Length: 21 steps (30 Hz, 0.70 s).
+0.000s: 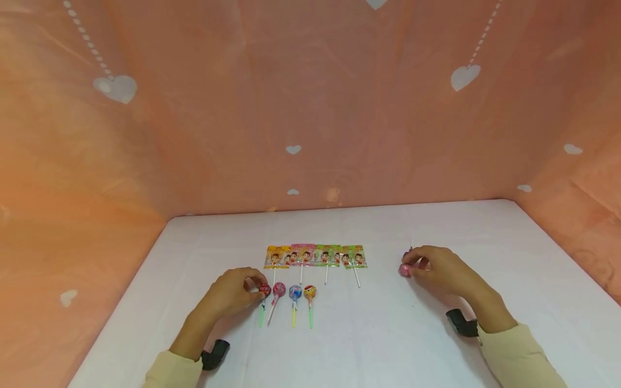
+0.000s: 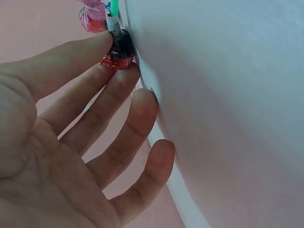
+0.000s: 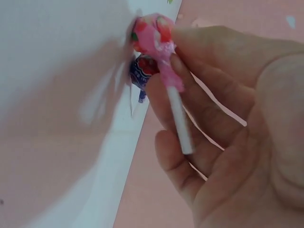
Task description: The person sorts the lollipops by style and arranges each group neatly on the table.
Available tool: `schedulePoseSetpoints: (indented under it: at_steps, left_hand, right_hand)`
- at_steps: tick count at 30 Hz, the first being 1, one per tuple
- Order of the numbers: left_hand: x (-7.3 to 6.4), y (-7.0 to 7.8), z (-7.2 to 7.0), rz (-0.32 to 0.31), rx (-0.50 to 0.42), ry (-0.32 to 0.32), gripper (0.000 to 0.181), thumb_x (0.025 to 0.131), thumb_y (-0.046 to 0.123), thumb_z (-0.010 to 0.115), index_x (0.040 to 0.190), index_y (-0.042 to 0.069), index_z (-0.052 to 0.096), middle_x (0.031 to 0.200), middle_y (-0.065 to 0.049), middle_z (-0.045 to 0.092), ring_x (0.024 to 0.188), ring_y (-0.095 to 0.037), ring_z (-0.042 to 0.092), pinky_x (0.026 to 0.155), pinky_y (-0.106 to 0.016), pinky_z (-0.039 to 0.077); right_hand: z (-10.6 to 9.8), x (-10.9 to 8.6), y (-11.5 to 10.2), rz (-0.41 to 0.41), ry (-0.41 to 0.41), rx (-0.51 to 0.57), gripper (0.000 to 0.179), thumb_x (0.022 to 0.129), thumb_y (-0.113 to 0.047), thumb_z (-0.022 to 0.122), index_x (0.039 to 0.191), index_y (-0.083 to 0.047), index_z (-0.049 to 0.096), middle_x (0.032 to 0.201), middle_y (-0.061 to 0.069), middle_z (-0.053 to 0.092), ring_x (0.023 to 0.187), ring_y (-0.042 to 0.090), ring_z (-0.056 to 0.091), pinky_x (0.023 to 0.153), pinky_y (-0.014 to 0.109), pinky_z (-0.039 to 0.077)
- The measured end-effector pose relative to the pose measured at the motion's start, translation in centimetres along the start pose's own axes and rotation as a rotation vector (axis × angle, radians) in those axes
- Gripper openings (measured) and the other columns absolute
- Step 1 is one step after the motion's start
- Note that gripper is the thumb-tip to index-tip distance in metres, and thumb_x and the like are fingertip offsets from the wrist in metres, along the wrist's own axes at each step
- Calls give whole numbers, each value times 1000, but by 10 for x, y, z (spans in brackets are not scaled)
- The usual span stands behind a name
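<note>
At the left end of the front row, my left hand (image 1: 232,292) pinches the wrapped head of a red lollipop (image 1: 264,290) with a green stick. In the left wrist view, the thumb and fingertips lie around its dark and red wrapper (image 2: 121,52). My right hand (image 1: 440,270), well off to the right, grips a pink lollipop (image 3: 152,34) by its head, its white stick pointing back toward the palm. Just behind it, by the fingertips, a purple lollipop (image 3: 141,72) shows, partly hidden. Beside the red lollipop lie a pink one (image 1: 278,290), a blue one (image 1: 295,292) and a yellow-orange one (image 1: 310,292).
Behind the front row lies a line of flat packeted lollipops: yellow (image 1: 275,258), pink (image 1: 303,255) and two green (image 1: 327,255). They rest on a white tabletop (image 1: 368,339). An orange curtain (image 1: 339,108) with pale hearts encloses the back and sides.
</note>
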<state>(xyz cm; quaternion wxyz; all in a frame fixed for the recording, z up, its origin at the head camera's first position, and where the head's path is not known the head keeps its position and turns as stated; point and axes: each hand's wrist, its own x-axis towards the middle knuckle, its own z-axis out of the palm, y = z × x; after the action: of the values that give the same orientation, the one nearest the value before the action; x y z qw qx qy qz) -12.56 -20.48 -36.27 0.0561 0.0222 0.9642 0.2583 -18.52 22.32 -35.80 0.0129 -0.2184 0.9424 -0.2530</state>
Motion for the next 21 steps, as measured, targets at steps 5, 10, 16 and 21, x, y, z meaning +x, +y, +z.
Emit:
schedulePoseSetpoints:
  at_steps: [5, 10, 16, 21]
  left_hand:
    - [-1, 0, 1, 0, 1, 5, 19, 81, 12, 79, 98, 20, 73, 89, 1, 67, 81, -16, 56, 69, -34, 44]
    - [-1, -1, 1, 6, 2, 8, 19, 81, 13, 80, 97, 20, 73, 89, 1, 67, 81, -15, 56, 69, -34, 45]
    - [-1, -1, 1, 20, 5, 13, 19, 81, 12, 79, 97, 20, 73, 88, 2, 67, 81, -15, 57, 69, -34, 45]
    - [-1, -2, 1, 33, 11, 16, 19, 80, 12, 79, 96, 20, 73, 87, 2, 67, 80, -14, 57, 69, -34, 45]
  right_hand:
    - [-2, -2, 3, -6, -35, 31, 10, 91, -14, 67, 98, -18, 71, 92, -6, 67, 84, 9, 57, 72, 27, 47]
    - [-2, -4, 6, -31, -54, 68, 10, 90, -10, 68, 95, -18, 69, 88, -5, 65, 81, 6, 55, 70, 23, 47]
    - [0, -5, 9, -82, -113, 98, 16, 89, -12, 71, 104, -16, 69, 89, -7, 63, 82, 4, 55, 72, 23, 48]
    - [4, -4, 13, -119, -145, 103, 21, 91, -15, 70, 112, -15, 70, 88, -9, 64, 80, 2, 54, 71, 22, 48]
